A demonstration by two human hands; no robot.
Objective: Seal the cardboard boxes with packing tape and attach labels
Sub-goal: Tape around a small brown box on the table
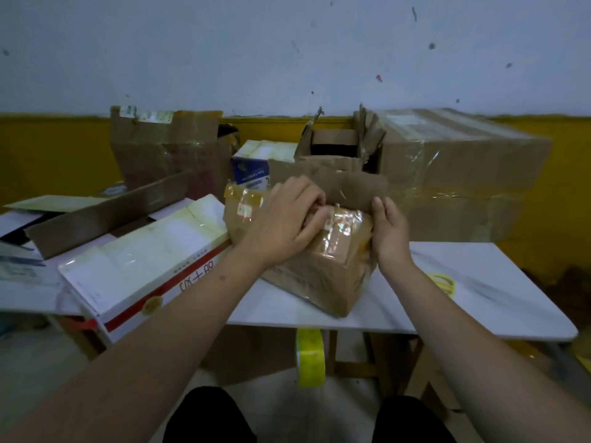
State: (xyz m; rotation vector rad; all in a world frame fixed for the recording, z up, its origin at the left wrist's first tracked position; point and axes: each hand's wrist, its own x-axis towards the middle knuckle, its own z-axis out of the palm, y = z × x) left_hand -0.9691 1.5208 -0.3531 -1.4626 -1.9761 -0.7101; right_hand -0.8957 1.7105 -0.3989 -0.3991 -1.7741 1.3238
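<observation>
Small cardboard box (319,260): set on the tabletop (479,282), taped. Left hand (287,219): fingers curled on the box top, apparently pinching tape. Right hand (388,231): fingers straight, pressed against the box's right side. Tape roll (310,356): seen below the box, under the tabletop edge.

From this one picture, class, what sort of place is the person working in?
Probably an informal packing or shipping room: worn cardboard boxes crowd a small white table, and a tape roll hangs from its edge.

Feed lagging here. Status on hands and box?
Left hand pressing tape on small cardboard box. Right hand flat against its right side. Tape roll hanging off table edge.
</observation>
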